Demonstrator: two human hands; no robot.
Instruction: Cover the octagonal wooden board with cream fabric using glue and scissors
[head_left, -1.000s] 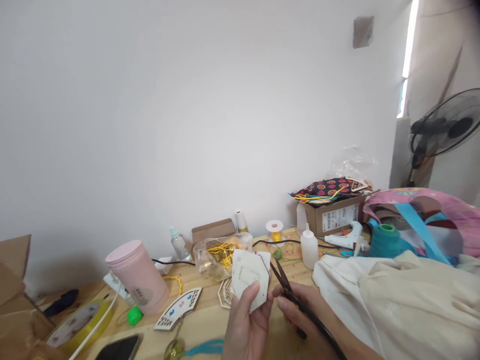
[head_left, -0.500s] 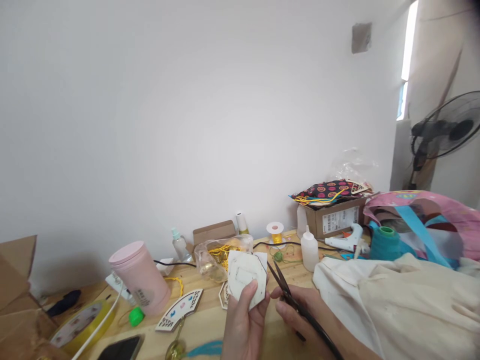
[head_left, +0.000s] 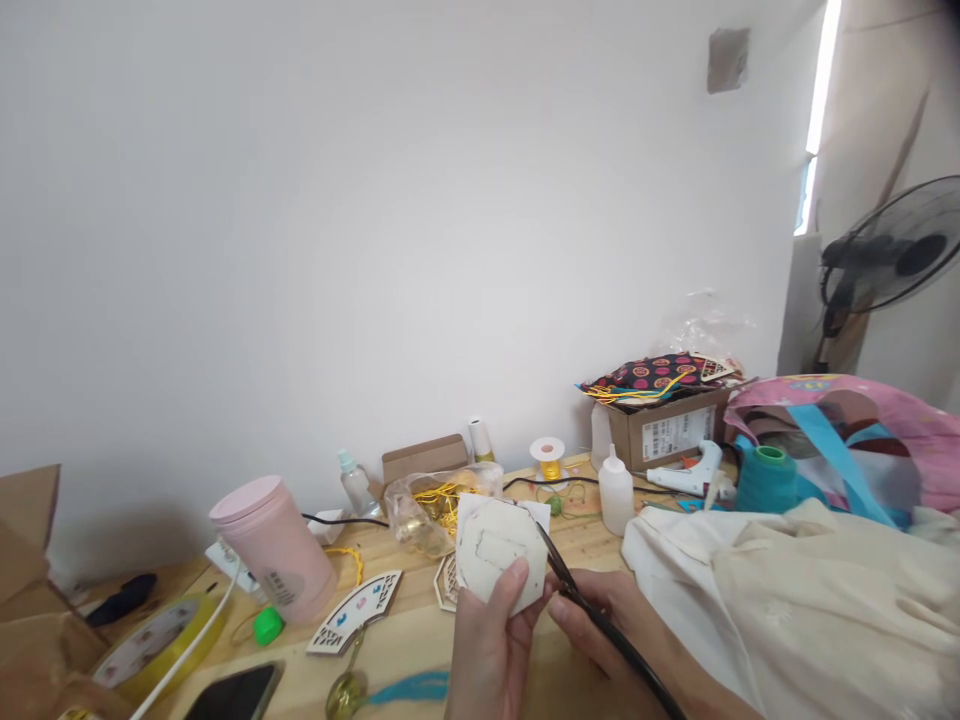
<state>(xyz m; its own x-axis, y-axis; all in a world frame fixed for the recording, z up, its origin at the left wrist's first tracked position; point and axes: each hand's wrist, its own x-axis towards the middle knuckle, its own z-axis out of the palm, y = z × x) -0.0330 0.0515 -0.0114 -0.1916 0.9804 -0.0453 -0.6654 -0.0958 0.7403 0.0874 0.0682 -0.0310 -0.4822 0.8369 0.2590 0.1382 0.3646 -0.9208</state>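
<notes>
Change: scissors (head_left: 592, 620) now have their blades nearly shut against the right edge of the white panel (head_left: 501, 550); half a second ago they gaped apart from it.
Far left of the hands: yellow tape roll (head_left: 150, 650), pink tumbler (head_left: 274, 550), fan-shaped wooden cutout (head_left: 358, 612).
Left hand (head_left: 491, 655): thumb and fingers pinch the panel's lower edge, holding it upright above the table (head_left: 412, 650).
Handling: panel looks light, thin, fairly stiff, likely brittle at its cut lines; best gripped by the lower rim, clear of the blades.
Right hand (head_left: 600, 625): curled around the scissor handles, touching the panel's right side.
Right of the hands: glue bottle (head_left: 616, 490), cream cloth (head_left: 795, 600).
</notes>
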